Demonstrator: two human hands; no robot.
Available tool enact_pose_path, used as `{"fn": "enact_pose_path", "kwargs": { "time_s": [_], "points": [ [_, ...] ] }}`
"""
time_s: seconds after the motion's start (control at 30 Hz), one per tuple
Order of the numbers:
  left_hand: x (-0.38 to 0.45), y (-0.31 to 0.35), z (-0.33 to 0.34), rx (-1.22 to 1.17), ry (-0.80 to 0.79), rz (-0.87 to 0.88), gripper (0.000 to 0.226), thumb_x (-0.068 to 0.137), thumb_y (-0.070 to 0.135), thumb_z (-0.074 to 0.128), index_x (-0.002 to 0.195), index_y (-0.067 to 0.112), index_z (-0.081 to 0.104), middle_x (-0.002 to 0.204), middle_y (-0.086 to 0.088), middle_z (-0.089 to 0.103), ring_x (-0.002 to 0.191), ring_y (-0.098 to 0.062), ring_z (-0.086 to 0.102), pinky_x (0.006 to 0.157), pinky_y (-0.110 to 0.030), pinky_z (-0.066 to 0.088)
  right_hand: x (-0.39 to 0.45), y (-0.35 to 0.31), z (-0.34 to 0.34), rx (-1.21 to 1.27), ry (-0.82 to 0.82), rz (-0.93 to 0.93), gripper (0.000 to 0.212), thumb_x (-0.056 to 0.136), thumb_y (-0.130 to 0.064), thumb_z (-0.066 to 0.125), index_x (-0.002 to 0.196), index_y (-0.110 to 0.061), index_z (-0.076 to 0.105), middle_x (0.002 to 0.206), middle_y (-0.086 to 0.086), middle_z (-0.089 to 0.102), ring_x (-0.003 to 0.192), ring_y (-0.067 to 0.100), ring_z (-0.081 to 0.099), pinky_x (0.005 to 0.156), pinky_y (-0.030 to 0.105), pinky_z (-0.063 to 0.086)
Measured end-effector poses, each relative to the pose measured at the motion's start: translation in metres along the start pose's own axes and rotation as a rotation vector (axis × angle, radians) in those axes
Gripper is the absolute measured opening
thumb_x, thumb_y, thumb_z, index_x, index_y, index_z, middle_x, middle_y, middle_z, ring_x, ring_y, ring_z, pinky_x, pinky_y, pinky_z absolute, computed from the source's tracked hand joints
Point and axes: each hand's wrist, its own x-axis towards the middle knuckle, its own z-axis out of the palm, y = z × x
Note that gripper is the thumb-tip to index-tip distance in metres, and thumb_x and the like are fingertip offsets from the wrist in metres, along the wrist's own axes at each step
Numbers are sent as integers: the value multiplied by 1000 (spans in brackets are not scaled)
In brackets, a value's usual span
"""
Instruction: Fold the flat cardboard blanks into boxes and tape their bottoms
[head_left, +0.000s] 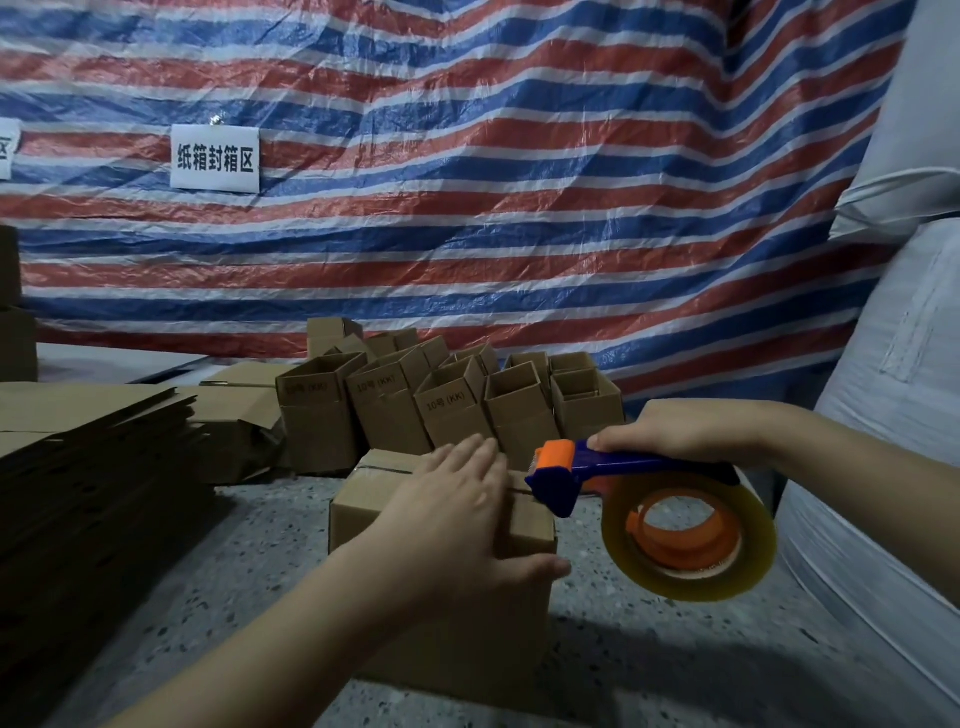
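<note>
Bare speckled tabletop (249, 525) lies open around the box (452, 639) at lower centre; a stack of flat blanks (88, 467) crowds the left edge, folded boxes (447, 405) stand behind, and white sacks (893, 415) close the right. The left hand (457, 525) lies flat, fingers spread, on the box's closed brown flaps. The right hand (685, 431) grips the blue-and-orange tape dispenser (566, 467) just beside the box's upper right corner, its glossy clear roll (691, 535) hanging below.
</note>
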Motion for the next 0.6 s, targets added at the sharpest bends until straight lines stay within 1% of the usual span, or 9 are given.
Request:
{"fn": "enact_pose_path", "kwargs": {
  "time_s": [0.03, 0.07, 0.1, 0.13, 0.2, 0.27, 0.43, 0.53, 0.6],
  "points": [
    [2, 5, 1, -23, -14, 12, 119, 69, 97, 16, 157, 18, 3, 166, -3, 3, 152, -18, 2, 113, -33, -8, 0, 1, 1, 1, 3, -4, 65, 83, -79, 50, 76, -19, 73, 62, -2, 68, 52, 9, 61, 67, 25, 48],
    [3, 8, 3, -37, -19, 16, 116, 71, 95, 19, 157, 20, 2, 166, -3, 6, 152, -18, 5, 113, -32, -6, 0, 2, 2, 2, 8, -7, 65, 83, -79, 49, 74, -20, 73, 62, -2, 67, 51, 8, 60, 67, 25, 48],
    [4, 9, 4, -40, -11, 18, 112, 73, 94, 19, 158, 23, 5, 165, -3, 13, 151, -19, 12, 116, -32, 0, 0, 3, 4, 3, 11, -11, 65, 83, -80, 49, 72, -21, 72, 60, -3, 66, 49, 7, 59, 67, 24, 47],
    [4, 9, 5, -34, 11, 26, 108, 74, 93, 18, 157, 26, 10, 163, -3, 22, 149, -20, 20, 118, -33, 9, 0, 4, 5, 5, 13, -16, 65, 83, -80, 48, 70, -21, 71, 58, -4, 65, 47, 7, 58, 66, 24, 46],
    [3, 8, 5, -4, 56, 53, 100, 75, 92, 15, 154, 30, 23, 154, -3, 38, 142, -21, 33, 116, -35, 24, 1, 6, 7, 16, 16, -19, 66, 83, -81, 47, 69, -21, 70, 57, -4, 64, 46, 6, 57, 66, 25, 46],
    [2, 8, 5, 15, 78, 59, 99, 75, 91, 13, 150, 29, 31, 148, -2, 45, 137, -19, 39, 113, -35, 29, 1, 6, 7, 13, 22, -17, 68, 81, -83, 47, 70, -21, 70, 57, -5, 64, 47, 6, 58, 66, 24, 46],
    [1, 8, 5, -8, 87, 50, 103, 70, 93, 8, 152, 33, 26, 152, 2, 41, 140, -17, 37, 112, -33, 31, -8, 12, -4, 42, -20, -24, 73, 66, -87, 49, 72, -19, 74, 63, -2, 70, 51, 8, 64, 61, 21, 47],
    [0, 8, 6, -18, 105, 49, 104, 68, 94, 7, 152, 34, 26, 153, 4, 39, 140, -16, 36, 113, -33, 31, -18, 23, -14, 51, -20, -5, 71, 66, -85, 51, 75, -19, 75, 66, -1, 71, 51, 8, 64, 58, 18, 48],
    [0, 8, 6, -27, 103, 48, 104, 69, 94, 7, 153, 35, 23, 154, 4, 38, 141, -15, 35, 113, -33, 29, -23, 28, -16, 42, -17, 5, 73, 66, -84, 49, 82, -18, 76, 67, -2, 72, 52, 7, 64, 63, 20, 48]
  ]
}}
